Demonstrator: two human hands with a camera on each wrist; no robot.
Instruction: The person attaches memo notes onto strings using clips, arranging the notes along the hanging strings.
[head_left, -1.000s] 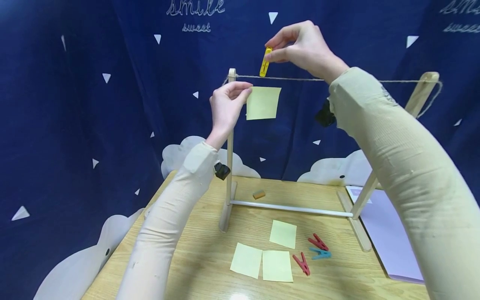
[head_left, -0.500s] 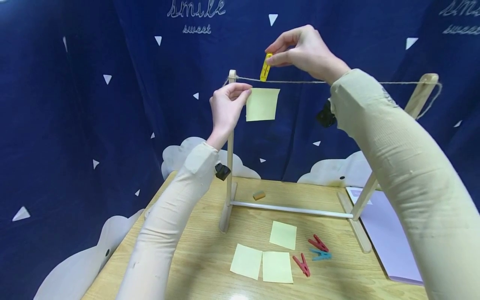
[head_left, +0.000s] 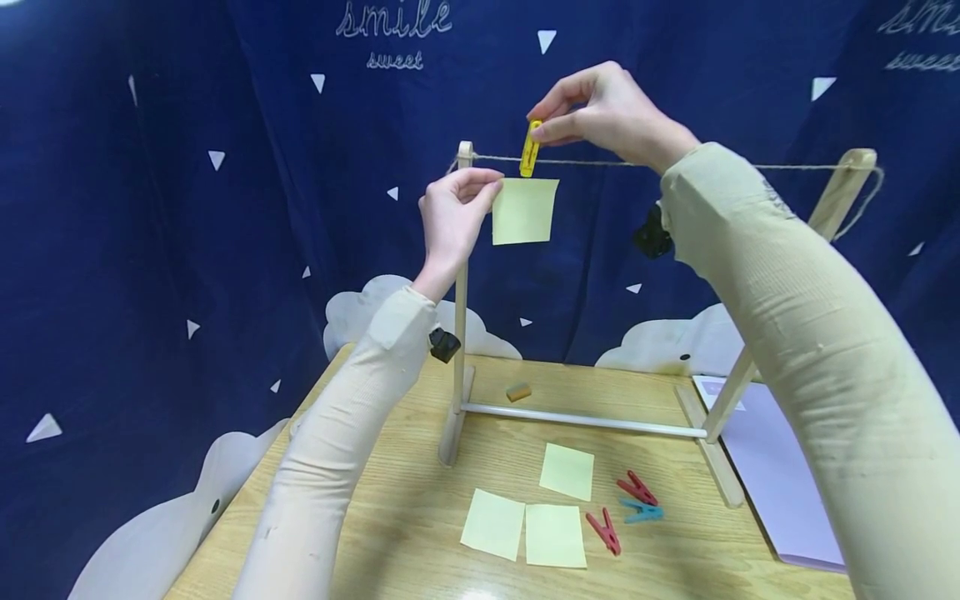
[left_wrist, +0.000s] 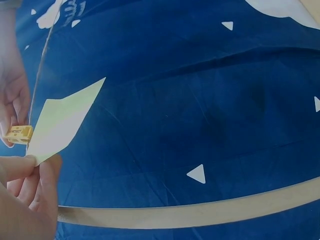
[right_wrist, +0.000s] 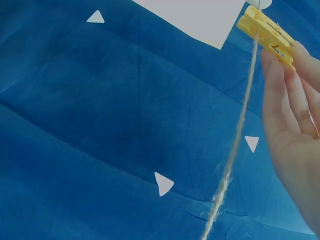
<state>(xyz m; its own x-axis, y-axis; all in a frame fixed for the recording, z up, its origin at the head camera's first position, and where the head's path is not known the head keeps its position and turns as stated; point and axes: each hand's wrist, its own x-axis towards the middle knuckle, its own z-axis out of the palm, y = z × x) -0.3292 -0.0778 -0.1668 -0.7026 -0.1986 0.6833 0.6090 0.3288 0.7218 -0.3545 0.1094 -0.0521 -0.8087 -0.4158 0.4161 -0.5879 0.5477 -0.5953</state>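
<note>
My left hand point(head_left: 453, 217) pinches the upper left corner of a pale yellow sticky note point(head_left: 525, 212), which hangs at the twine point(head_left: 592, 162) near the left post. Above the note's top edge, my right hand point(head_left: 607, 112) pinches a yellow clothespin point(head_left: 530, 150) between thumb and fingers, its tip pointing down across the twine. In the right wrist view the clothespin point(right_wrist: 267, 36) overlaps the twine point(right_wrist: 240, 125); whether its jaws bite the note I cannot tell. The left wrist view shows the clothespin point(left_wrist: 19, 134) close beside the note point(left_wrist: 62, 125).
The twine runs between two wooden posts point(head_left: 843, 196) joined by a white rod point(head_left: 585, 419). Several sticky notes point(head_left: 555, 536) lie on the wooden table point(head_left: 397, 517), near two red clothespins point(head_left: 603, 531) and a blue clothespin point(head_left: 641, 510). A small tan block point(head_left: 518, 392) and a lilac folder point(head_left: 780, 475) lie farther back.
My right hand has lowered the yellow clothespin from above the twine to across it, just over the note's top edge. The left hand and note have stayed almost still.
</note>
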